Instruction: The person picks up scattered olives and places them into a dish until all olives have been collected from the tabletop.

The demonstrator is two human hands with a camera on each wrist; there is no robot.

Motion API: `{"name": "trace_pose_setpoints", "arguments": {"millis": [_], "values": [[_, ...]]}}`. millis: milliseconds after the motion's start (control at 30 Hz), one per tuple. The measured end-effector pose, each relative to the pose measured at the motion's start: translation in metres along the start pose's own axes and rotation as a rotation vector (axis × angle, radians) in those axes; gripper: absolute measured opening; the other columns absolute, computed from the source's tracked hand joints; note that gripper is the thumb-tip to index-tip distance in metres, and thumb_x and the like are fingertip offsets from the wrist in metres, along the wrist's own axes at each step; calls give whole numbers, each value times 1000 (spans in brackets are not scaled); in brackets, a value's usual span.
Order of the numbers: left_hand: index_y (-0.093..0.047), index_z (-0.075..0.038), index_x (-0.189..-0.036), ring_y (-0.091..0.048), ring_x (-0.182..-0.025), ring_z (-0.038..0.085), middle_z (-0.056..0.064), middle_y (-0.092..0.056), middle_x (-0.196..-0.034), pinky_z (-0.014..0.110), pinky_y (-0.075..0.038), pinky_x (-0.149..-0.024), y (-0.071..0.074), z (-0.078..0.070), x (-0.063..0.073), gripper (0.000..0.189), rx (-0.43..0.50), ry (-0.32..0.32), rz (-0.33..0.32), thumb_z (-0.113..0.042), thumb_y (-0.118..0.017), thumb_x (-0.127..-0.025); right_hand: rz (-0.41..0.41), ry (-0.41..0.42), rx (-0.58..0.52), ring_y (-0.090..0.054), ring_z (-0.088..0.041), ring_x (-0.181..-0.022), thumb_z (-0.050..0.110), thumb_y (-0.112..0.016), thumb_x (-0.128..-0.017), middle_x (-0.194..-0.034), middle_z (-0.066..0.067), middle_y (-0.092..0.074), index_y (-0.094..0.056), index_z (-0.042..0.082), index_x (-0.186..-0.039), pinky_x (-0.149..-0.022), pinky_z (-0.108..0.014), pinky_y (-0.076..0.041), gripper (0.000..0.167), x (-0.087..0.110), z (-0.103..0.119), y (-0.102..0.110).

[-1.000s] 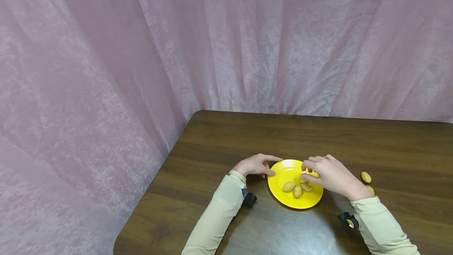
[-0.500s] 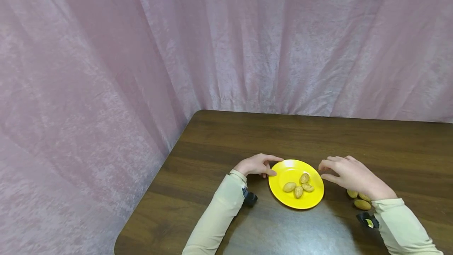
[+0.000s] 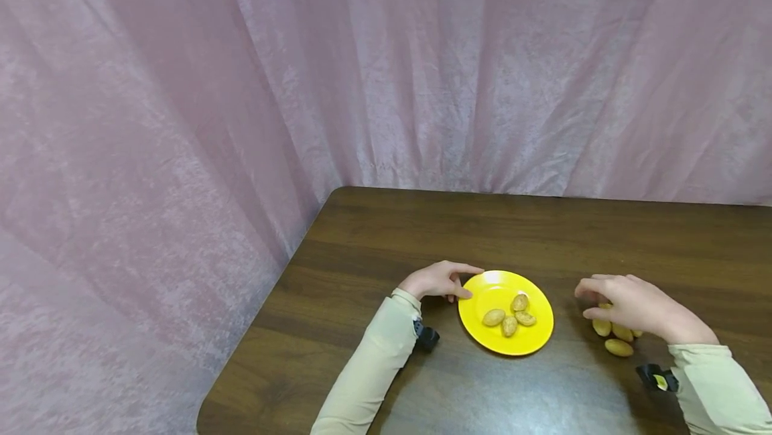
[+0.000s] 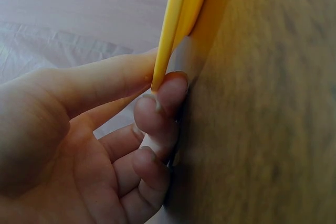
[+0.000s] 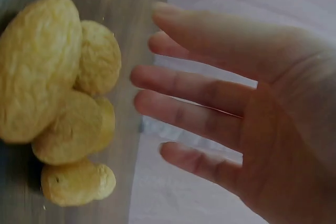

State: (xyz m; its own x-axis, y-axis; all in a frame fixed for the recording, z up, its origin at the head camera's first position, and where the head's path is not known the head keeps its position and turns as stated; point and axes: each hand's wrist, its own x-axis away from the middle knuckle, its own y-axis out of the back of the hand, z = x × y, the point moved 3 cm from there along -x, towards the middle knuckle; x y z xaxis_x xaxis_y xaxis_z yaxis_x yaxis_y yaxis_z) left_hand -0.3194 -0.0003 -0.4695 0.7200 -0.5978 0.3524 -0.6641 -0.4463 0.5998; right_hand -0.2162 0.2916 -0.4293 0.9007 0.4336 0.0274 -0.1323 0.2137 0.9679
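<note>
My left hand (image 3: 435,281) holds the left rim of a yellow plate (image 3: 506,346). In the left wrist view the thumb lies on one face of the plate edge (image 4: 170,30) and curled fingertips (image 4: 149,116) are at the other. Several small yellow potatoes (image 3: 493,318) lie together on the plate. To the right, my right hand (image 3: 639,304) hovers over a loose group of potatoes (image 3: 618,348), partly hiding them. The right wrist view shows its fingers spread, with nothing between them, apart from the wrinkled potatoes (image 5: 39,69).
The brown wooden table (image 3: 410,227) has a rounded corner at the far left. Pink curtains (image 3: 422,86) hang behind it and along its left side. A strapped black camera sits at each wrist.
My right hand has moved right, away from the plate to the loose potatoes, leaving a potato on the plate. My left hand has stayed at the rim.
</note>
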Motion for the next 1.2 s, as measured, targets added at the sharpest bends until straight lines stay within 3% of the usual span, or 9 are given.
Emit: {"name": "trace_pose_setpoints", "arguments": {"millis": [300, 800, 1200], "values": [[-55, -30, -138, -54, -60, 14, 2, -56, -71, 21, -46, -58, 0, -1, -1, 53, 0, 9, -3, -19, -71, -89, 135, -79, -47, -48, -8, -72, 28, -80, -76, -86, 7, -55, -65, 18, -98, -63, -29, -41, 28, 4, -9, 0], [-55, -28, -138, -53, -58, 14, 2, -55, -68, 20, -45, -56, -1, -1, 2, 54, 26, -13, 8, -15, -70, -88, 139, -38, -28, -39, -2, -64, 17, -79, -74, -78, 11, -47, -62, 22, -87, -59, -23, -34, 22, 6, -9, -7], [-55, -28, -138, -53, -58, 14, 2, -56, -69, 20, -45, -56, -1, -1, 3, 53, 25, -11, 7, -15, -70, -89, 113, -1, 0, -39, -1, -63, 21, -78, -78, -77, 12, -47, -62, 25, -84, -58, -22, -34, 18, 5, -2, -6]]}}
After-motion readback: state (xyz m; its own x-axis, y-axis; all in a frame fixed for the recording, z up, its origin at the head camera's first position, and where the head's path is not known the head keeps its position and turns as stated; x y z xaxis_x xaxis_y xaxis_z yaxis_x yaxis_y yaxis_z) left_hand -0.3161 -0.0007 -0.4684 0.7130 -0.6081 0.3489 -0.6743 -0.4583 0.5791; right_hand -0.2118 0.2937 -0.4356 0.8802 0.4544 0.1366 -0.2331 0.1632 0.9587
